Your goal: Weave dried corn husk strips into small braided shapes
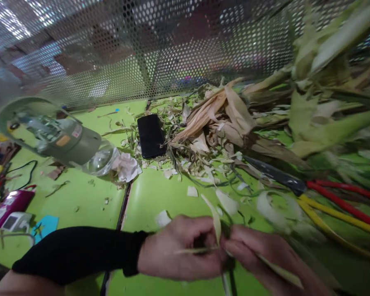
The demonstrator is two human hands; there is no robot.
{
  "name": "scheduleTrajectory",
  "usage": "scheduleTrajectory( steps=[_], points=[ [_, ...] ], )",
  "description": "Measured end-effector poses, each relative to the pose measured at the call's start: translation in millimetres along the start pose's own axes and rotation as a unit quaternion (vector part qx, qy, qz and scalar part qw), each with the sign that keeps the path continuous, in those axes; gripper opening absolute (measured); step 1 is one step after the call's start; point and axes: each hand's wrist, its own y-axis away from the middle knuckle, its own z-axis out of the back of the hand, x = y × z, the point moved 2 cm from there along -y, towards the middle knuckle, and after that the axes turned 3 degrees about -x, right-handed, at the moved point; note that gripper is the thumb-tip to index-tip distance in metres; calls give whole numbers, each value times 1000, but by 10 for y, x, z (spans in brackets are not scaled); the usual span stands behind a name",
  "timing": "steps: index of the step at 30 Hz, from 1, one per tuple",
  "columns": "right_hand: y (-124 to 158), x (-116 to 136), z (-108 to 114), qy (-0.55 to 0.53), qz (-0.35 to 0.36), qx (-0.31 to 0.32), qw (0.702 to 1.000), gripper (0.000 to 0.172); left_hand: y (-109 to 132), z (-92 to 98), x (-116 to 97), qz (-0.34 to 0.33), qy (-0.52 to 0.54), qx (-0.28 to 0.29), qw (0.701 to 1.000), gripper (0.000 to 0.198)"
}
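Observation:
At the bottom of the view my left hand [180,248], coming out of a black sleeve, and my right hand [259,253] meet over the green table [160,193]. Both are closed in a pinch on a thin pale leaf strip [216,224] that stands up between the fingers and runs on under my right hand. The right hand is blurred by motion. Small pale leaf scraps [226,201] lie just beyond the fingers.
A heap of dry husks and green leaves [234,119] fills the right and back. Shears with red and yellow handles [336,201] lie at right. A black phone [151,135], crumpled tissue [126,166], a small green fan [54,137] and a perforated metal screen [142,49] stand behind.

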Motion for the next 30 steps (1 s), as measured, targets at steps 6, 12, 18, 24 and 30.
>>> scheduleTrajectory(
  steps=[6,12,18,24,30],
  points=[
    [-328,358,116,-38,-19,-7,999,52,-128,62,-89,15,97,-22,995,28],
    [-475,376,166,-69,-3,-69,995,49,-343,103,-112,-19,252,-123,960,19],
    [-470,314,180,-41,38,-89,994,35,-374,160,-112,-25,229,-93,969,28],
    [-436,282,179,-75,11,-101,992,41,-355,262,-103,-12,231,-35,972,14],
    [-412,321,180,-77,3,-102,992,44,-356,219,-134,-4,209,-8,978,22]
  ],
)
